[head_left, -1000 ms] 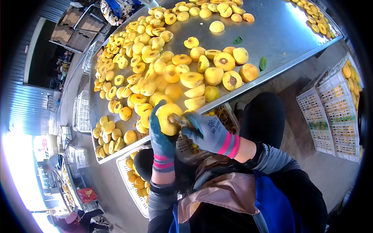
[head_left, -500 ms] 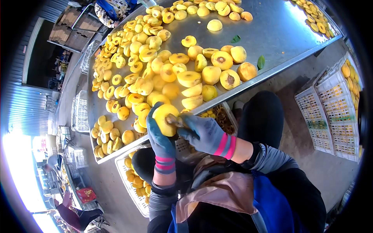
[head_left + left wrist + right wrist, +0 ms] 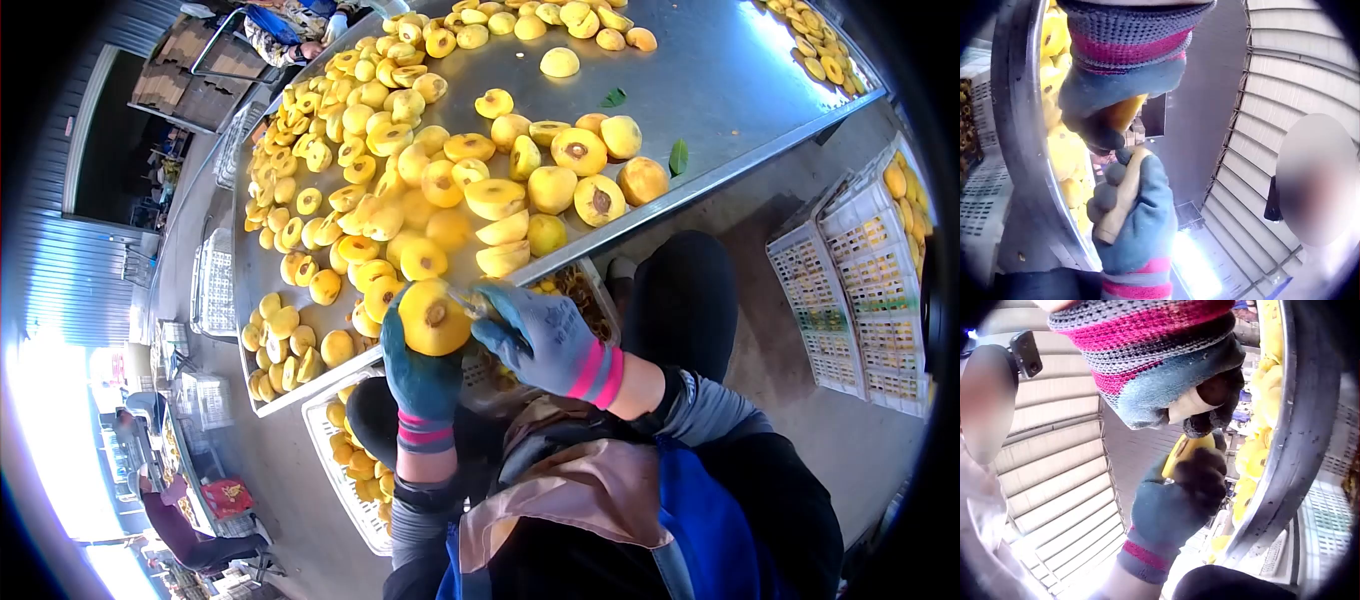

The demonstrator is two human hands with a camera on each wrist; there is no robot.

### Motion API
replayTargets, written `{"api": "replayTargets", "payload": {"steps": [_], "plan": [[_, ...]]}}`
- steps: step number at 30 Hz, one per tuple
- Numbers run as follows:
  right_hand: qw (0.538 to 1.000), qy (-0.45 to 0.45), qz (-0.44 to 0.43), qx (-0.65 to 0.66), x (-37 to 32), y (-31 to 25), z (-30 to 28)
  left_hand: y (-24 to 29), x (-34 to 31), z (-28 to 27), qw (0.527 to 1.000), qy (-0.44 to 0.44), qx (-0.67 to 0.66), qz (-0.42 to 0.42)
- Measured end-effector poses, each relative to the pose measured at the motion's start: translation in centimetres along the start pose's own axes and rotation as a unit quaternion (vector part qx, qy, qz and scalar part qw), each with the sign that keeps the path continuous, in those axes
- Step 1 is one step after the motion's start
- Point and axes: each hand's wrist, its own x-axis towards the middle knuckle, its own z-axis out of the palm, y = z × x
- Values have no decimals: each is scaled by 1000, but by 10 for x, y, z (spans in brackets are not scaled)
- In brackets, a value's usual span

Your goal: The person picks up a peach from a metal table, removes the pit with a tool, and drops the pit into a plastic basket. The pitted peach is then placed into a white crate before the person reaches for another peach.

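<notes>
My gloved left hand (image 3: 418,375) holds a yellow peach half (image 3: 445,335), its cut face with a brown centre turned up toward the head camera. In my right hand (image 3: 545,340), also gloved, is a tool with a pale wooden handle (image 3: 1121,203). The tool's thin metal end (image 3: 464,299) overlaps the upper right rim of the peach half in the head view; the shape of its tip is unclear. Both hands are just off the table's near edge. The right wrist view shows the peach half (image 3: 1179,453) edge-on in the left fingers.
Many peach halves (image 3: 495,200) cover the left and middle of the metal table (image 3: 690,70). A white crate (image 3: 375,540) of peaches stands below its edge, with stacked crates (image 3: 815,300) at right. Other people (image 3: 185,530) are at left and at the far edge.
The tool's metal end has gone from the middle of the peach half to its upper right rim. The cut face has turned more toward the head camera.
</notes>
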Motion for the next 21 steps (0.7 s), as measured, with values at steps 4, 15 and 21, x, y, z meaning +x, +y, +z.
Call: {"api": "replayTargets", "payload": {"steps": [4,15,21], "plan": [[1000,-9,-2,-7,-6,-5,7,16,5,9,982,56,160,88],[999,-13,20,37,-4,-2,10,8,-1,41,956,141,-258,18],[999,-31,-19,16,-4,7,8,1,-3,41,962,143,-227,38]]}}
